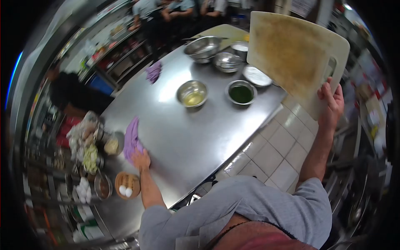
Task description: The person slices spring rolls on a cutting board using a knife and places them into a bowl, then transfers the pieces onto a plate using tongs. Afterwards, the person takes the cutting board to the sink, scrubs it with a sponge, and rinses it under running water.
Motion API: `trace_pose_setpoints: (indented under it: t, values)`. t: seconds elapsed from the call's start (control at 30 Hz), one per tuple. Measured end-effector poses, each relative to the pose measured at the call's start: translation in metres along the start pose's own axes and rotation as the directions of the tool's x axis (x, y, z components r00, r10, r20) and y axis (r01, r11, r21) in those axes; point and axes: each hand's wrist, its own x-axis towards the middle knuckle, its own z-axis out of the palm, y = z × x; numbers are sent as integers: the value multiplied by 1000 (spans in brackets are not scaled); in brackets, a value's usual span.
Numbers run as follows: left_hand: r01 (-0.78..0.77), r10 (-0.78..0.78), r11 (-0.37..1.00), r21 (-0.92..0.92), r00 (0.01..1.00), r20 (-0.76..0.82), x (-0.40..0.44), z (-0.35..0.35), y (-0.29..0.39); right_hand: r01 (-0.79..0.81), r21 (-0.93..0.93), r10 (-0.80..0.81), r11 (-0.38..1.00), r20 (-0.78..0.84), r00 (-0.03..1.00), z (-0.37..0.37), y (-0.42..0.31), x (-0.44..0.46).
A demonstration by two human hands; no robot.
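Observation:
My right hand grips a large stained cutting board by its handle side, holding it raised to the right of the steel table. On the table's left part, my left hand rests on a crumpled purple cloth, its fingers on the fabric. Close to that hand are a small basket with white eggs and a container of pale food. A steel bowl of yellowish liquid and a bowl of dark green liquid stand farther back.
Several metal bowls stand at the table's back, with another purple cloth to their left. Bags and chopped vegetables crowd the left edge. People stand beyond the table; a dark-clothed person is at left.

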Motion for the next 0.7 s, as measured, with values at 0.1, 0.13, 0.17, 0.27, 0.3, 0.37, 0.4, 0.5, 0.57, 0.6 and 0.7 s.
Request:
trace_pose_setpoints:
  t: [0.1,0.13,0.17,0.27,0.3,0.37,0.4,0.5,0.57,0.6,0.7]
  values:
    - [-63,68,997,41,989,-130,-43,14,1,56,-72,-68,996,-166,984,-59,-13,6]
    - [-49,58,996,69,988,-140,-62,9,10,52,-89,-67,995,-179,982,-84,-12,8]
    - [-33,47,995,96,988,-148,-83,3,19,45,-107,-65,993,-189,980,-110,-11,11]
    - [44,-10,982,184,983,-182,-111,31,19,22,-169,-59,985,-217,974,-183,-5,18]
    - [109,-75,973,203,983,-168,-125,25,32,-10,-217,-45,976,-246,968,-204,-2,20]
    - [170,-167,976,133,985,-35,-167,-28,92,-20,-319,-68,948,-262,963,-249,11,27]
    - [277,-284,958,78,954,94,-181,-53,121,30,-404,-159,914,-290,944,-267,24,31]
    - [-54,30,991,-119,980,-194,-201,-72,217,-59,-841,-295,539,-254,921,-313,52,26]
    - [-477,344,780,-405,868,-359,-201,-66,302,69,-977,-435,202,-26,900,-343,77,24]
    - [-405,420,548,-732,890,-177,-238,-89,373,127,-980,-451,152,45,891,-352,82,24]
    - [-448,790,255,-857,607,-82,-309,-68,533,135,-988,-440,72,90,893,-379,86,33]
